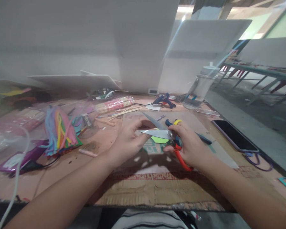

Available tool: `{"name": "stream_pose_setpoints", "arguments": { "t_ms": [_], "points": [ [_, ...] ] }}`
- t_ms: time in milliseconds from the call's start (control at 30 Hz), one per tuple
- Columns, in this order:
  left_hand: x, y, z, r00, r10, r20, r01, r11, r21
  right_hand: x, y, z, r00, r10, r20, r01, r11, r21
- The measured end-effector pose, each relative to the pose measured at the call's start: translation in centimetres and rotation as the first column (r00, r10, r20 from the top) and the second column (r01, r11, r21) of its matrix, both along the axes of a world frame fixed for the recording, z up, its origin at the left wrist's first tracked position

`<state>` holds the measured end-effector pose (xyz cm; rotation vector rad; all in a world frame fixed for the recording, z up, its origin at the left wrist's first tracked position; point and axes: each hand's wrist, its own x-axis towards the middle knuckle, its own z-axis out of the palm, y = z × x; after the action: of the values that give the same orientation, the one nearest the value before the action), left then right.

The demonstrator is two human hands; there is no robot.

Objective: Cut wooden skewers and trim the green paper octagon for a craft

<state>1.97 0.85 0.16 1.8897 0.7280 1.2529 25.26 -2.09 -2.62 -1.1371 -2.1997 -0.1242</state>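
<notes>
My right hand [189, 141] grips scissors [154, 133] with yellow, blue and red on the handles. Their two blades are spread and point left. Around a small bright green piece of paper [160, 140], the fingers of my left hand [127, 138] are closed at its left side. One blade crosses in front of the paper and hides part of it, along with some of my left fingertips. Below both hands lies a whitish sheet with green lettering [214, 154], on brown cardboard [135, 190]. Just right of my right hand is a dark slim tool [203, 138].
A blue glue gun [164, 100] and bundled wooden sticks [115, 105] lie at the back. Colourful strips [60, 130] and a purple device [28, 157] are on the left. A water bottle [200, 86] and phone [234, 135] stand and lie right. White boards [85, 41] rise behind.
</notes>
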Motion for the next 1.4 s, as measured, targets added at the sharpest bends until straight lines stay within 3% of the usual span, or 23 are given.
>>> {"name": "stream_pose_setpoints", "arguments": {
  "t_ms": [667, 867, 1200, 1400],
  "points": [
    [-0.21, 0.29, -0.24, 0.996, 0.059, -0.062, -0.054, 0.995, 0.088, -0.07, 0.0, -0.16, 1.0, 0.01, 0.003, -0.01, 0.999, -0.05],
    [-0.02, 0.09, -0.27, 0.999, 0.04, -0.01, -0.039, 0.999, 0.037, -0.06, -0.18, -0.33, 1.0, 0.017, -0.016, -0.018, 0.996, -0.083],
    [-0.06, -0.33, -0.21, 0.997, 0.076, -0.017, -0.075, 0.997, 0.028, -0.21, 0.04, -0.31, 1.0, -0.021, 0.019, 0.02, 0.999, 0.025],
    [0.15, -0.01, -0.41, 0.997, 0.074, -0.017, -0.074, 0.997, 0.026, -0.02, 0.06, -0.39, 1.0, 0.001, 0.008, -0.001, 1.0, -0.022]
  ]
}}
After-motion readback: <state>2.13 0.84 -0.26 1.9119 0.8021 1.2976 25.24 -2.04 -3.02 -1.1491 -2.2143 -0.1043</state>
